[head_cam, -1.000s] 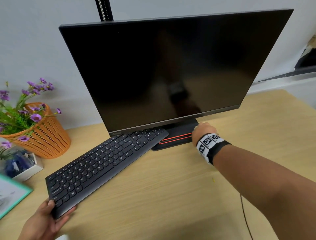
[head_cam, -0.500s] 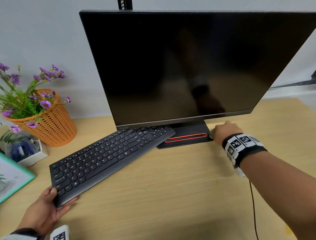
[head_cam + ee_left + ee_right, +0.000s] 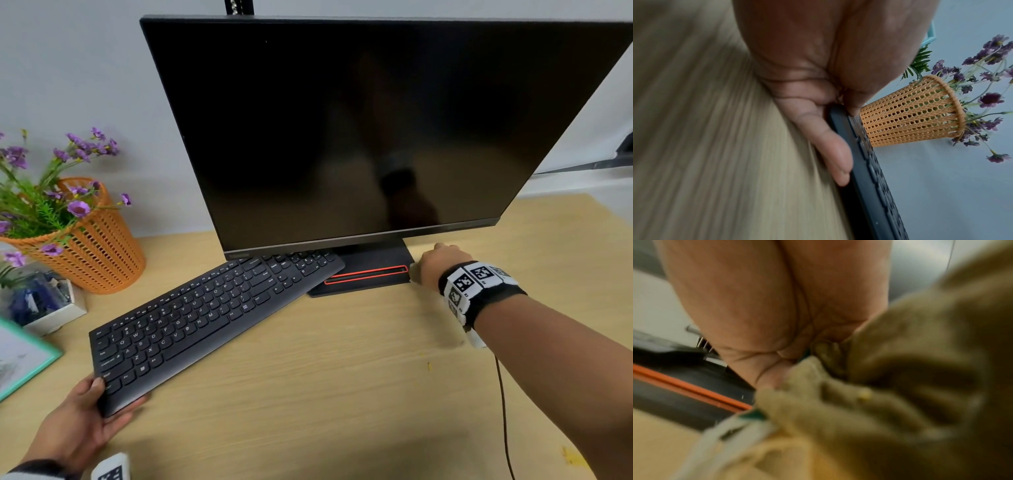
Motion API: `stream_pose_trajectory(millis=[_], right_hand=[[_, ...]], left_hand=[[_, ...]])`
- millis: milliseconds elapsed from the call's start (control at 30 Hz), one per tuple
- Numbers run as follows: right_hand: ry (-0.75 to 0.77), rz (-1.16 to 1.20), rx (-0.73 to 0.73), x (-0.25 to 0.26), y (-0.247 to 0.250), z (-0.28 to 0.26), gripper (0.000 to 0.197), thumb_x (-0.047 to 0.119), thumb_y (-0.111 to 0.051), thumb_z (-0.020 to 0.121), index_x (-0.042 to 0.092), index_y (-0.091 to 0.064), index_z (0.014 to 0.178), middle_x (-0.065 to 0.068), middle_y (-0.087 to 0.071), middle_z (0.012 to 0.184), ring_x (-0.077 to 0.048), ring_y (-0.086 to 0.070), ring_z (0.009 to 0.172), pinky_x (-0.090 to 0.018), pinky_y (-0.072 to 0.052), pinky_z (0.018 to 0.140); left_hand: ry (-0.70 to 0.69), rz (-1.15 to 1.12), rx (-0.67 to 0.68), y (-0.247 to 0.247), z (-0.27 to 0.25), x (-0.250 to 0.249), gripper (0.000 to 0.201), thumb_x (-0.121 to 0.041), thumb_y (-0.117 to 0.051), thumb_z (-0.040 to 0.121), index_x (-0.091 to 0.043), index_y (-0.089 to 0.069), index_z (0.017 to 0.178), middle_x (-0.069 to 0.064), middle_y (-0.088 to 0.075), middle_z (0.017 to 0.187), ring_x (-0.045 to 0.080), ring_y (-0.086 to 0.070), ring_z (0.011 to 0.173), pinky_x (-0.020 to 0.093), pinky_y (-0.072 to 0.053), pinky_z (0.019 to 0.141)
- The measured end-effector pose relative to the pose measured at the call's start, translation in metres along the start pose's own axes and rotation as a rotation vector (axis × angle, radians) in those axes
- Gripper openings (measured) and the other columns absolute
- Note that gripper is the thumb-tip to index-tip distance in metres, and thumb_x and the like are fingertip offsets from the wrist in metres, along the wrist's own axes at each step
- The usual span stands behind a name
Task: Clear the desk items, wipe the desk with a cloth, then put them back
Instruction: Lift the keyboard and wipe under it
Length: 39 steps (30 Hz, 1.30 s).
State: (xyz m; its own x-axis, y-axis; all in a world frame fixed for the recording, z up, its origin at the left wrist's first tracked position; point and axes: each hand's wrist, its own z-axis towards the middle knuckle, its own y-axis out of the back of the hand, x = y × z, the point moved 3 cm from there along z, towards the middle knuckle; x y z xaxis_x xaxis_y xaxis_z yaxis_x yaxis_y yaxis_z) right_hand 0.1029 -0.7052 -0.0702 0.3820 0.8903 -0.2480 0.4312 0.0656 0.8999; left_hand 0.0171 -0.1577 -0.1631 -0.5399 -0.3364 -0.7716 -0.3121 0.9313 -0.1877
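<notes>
My left hand (image 3: 92, 407) grips the near left corner of a black keyboard (image 3: 212, 315), thumb on top and fingers (image 3: 830, 146) underneath. The keyboard (image 3: 875, 186) lies slanted, its far end resting on the monitor base (image 3: 370, 274), which has a red stripe. My right hand (image 3: 442, 263) presses a crumpled cloth (image 3: 869, 402) on the wooden desk (image 3: 342, 394) just right of the base (image 3: 684, 394). A pale edge of the cloth (image 3: 412, 272) peeks out beside the hand. The big dark monitor (image 3: 359, 130) stands over both.
At the left stand an orange mesh basket (image 3: 99, 253) with purple flowers (image 3: 990, 100), a small white box of blue items (image 3: 44, 305), and a green-framed picture (image 3: 20, 359). A thin dark cable (image 3: 503, 411) runs from my right wrist over the desk.
My right hand with the cloth has slid right, from the front of the monitor base to the desk beside its right edge. My left hand still holds the keyboard's corner.
</notes>
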Motion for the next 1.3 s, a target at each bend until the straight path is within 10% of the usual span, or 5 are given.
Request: stream_pose_trajectory(millis=[433, 1067, 1300], right_hand=[[0.299, -0.205, 0.010, 0.031, 0.019, -0.006, 0.040, 0.047, -0.042, 0.089, 0.028, -0.060, 0.119, -0.006, -0.053, 0.116, -0.027, -0.056, 0.104, -0.037, -0.049, 0.088], [0.208, -0.597, 0.008, 0.060, 0.012, -0.007, 0.045, 0.026, -0.052, 0.092, 0.022, -0.048, 0.136, -0.008, -0.038, 0.140, -0.033, -0.037, 0.131, -0.051, -0.044, 0.093], [0.086, -0.657, 0.015, 0.063, 0.004, -0.017, 0.043, 0.023, -0.049, 0.093, 0.018, -0.048, 0.135, -0.013, -0.038, 0.140, -0.036, -0.038, 0.127, -0.050, -0.044, 0.094]], left_hand=[[-0.027, 0.011, -0.004, -0.004, -0.006, 0.000, 0.032, -0.018, -0.024, 0.104, -0.025, -0.054, 0.095, -0.001, -0.073, 0.068, 0.025, -0.069, 0.051, 0.029, -0.053, 0.038], [-0.025, 0.014, -0.028, -0.008, -0.014, -0.003, 0.030, -0.019, -0.027, 0.104, -0.026, -0.055, 0.097, 0.004, -0.069, 0.086, 0.024, -0.070, 0.052, 0.030, -0.053, 0.038], [-0.045, 0.001, -0.015, -0.012, -0.020, -0.003, 0.026, -0.016, -0.026, 0.104, -0.021, -0.044, 0.122, 0.007, -0.064, 0.097, 0.027, -0.070, 0.054, 0.030, -0.054, 0.039]])
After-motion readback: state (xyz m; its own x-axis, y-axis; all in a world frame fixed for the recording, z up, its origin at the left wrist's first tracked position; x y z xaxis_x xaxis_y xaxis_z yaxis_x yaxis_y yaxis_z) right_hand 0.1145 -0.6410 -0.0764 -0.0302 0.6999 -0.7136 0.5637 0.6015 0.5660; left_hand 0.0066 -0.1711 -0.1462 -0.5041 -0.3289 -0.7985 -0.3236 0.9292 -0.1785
